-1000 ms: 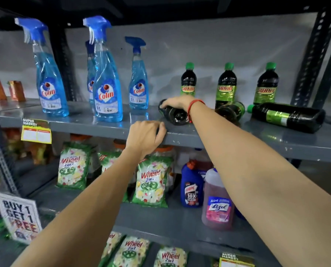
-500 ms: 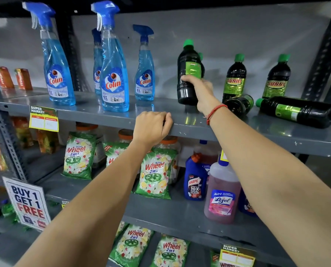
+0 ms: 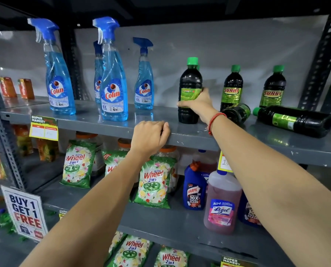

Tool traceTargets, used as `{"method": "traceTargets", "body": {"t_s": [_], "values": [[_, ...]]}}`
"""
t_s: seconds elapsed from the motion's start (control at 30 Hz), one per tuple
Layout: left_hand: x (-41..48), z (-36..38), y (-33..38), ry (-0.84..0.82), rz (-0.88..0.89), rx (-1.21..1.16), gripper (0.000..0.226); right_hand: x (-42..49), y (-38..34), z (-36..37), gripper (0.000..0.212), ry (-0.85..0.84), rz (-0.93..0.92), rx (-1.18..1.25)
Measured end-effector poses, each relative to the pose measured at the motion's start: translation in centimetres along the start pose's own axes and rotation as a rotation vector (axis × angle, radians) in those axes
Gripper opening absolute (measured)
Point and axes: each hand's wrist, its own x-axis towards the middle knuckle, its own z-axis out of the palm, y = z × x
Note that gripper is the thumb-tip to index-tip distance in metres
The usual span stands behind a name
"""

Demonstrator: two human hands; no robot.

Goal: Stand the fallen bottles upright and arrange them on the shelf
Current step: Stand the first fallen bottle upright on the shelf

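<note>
The dark bottle [image 3: 190, 97] you were lifting a moment ago now stands upright on the shelf [image 3: 180, 132], base down and green cap up, at about one o'clock from your left hand. That is one fallen bottle righted. Your right hand [image 3: 198, 105] is still wrapped around its lower body, fingers closed on it. Your left hand [image 3: 150, 136] is curled shut over the shelf's front edge, holding nothing else. At three o'clock from the righted bottle, two more bottles lie on their sides: a nearer one [image 3: 237, 113] and a farther one [image 3: 295, 121].
</note>
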Motion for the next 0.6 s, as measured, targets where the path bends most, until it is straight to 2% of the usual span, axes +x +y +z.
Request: {"method": "traceTargets", "body": {"t_s": [0.13,0.23,0.33,0.4,0.47,0.53,0.6], "values": [[-0.1,-0.2,0.1,0.011,0.002,0.008,0.049,-0.1,0.3,0.0,0.063,-0.042,0.052,0.011],[-0.1,-0.1,0.2,0.010,0.000,0.012,0.049,0.2,1.3,0.0,0.056,-0.052,0.047,-0.008],[-0.1,0.0,0.1,0.013,-0.014,0.007,0.049,0.3,1.7,-0.1,0.069,-0.034,-0.007,-0.100],[-0.2,0.0,0.2,0.020,-0.018,0.006,0.048,0.2,1.6,0.0,0.080,0.035,-0.050,-0.226],[-0.2,0.0,0.2,0.022,-0.019,0.005,0.048,0.1,1.5,0.6,0.082,0.041,-0.011,-0.283],[-0.2,0.0,0.2,0.017,-0.026,0.002,0.048,0.3,1.5,1.2,0.078,-0.048,0.088,-0.163],[-0.2,0.1,0.2,0.003,-0.033,-0.007,0.048,0.8,1.9,1.4,0.061,-0.116,0.149,-0.064]]}}
